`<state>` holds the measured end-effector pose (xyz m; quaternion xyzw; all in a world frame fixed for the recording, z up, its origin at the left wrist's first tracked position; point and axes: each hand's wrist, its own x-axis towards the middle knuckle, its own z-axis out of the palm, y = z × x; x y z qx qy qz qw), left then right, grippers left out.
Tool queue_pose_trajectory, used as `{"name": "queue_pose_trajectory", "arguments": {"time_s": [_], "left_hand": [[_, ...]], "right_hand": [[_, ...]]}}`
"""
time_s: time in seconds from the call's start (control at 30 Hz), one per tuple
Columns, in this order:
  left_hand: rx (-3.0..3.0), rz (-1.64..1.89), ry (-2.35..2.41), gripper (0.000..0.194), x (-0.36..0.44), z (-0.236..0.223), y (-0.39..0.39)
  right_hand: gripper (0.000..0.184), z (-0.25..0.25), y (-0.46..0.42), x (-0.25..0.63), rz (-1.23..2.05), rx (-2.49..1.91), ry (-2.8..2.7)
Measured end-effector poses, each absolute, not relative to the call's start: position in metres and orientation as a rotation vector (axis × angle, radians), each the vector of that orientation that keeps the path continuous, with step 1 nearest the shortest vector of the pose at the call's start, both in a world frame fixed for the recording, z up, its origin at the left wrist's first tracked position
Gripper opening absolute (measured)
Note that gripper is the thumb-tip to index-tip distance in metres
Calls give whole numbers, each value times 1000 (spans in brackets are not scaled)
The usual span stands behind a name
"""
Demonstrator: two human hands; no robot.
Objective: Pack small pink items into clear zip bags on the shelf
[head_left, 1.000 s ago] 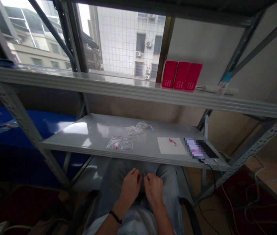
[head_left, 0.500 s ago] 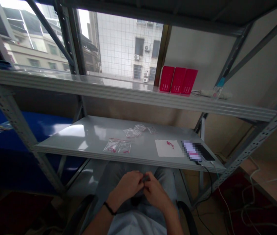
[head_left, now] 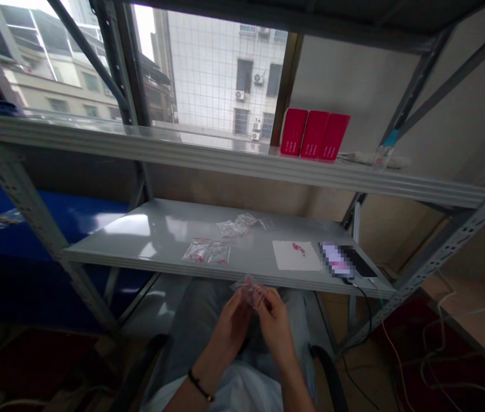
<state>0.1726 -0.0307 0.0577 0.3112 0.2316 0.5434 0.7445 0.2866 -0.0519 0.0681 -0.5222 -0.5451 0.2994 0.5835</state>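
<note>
- Since the earlier frame: left hand (head_left: 229,332) and right hand (head_left: 274,323) have risen off the lap to just below the front edge of the grey steel shelf (head_left: 96,254); a bag now shows between them.
- Hands close together, fingertips of both pinching a small clear plastic bag (head_left: 249,290) with pink bits inside. Bag is held in the air, contents too small to identify.
- Step in hand, by the look of it: working one bag by hand, off the shelf.
- Next move calls for a steady pinch on the bag's edges.
- Straight ahead of the hands: two clear bags (head_left: 206,250) on the shelf, another cluster of bags (head_left: 238,225) beyond.
- Ahead and right of the hands: white paper sheet (head_left: 296,256) with red marks, beside a phone (head_left: 345,260) with a pixelated screen.
</note>
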Motion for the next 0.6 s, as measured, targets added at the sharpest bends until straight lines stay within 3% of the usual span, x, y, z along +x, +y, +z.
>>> {"name": "queue_pose_trajectory", "arguments": {"time_s": [0.1, 0.27, 0.47, 0.6], "left_hand": [[326, 1311, 520, 31, 186, 71, -14], [254, 1433, 520, 41, 200, 79, -13], [402, 1501, 627, 44, 206, 84, -23], [456, 1517, 703, 35, 204, 86, -18]], "right_hand": [[20, 61, -52, 266, 761, -1112, -1176], [6, 43, -55, 250, 935, -858, -555], [29, 40, -39, 243, 1181, -756, -419], [27, 35, -25, 239, 1173, -759, -433]]}}
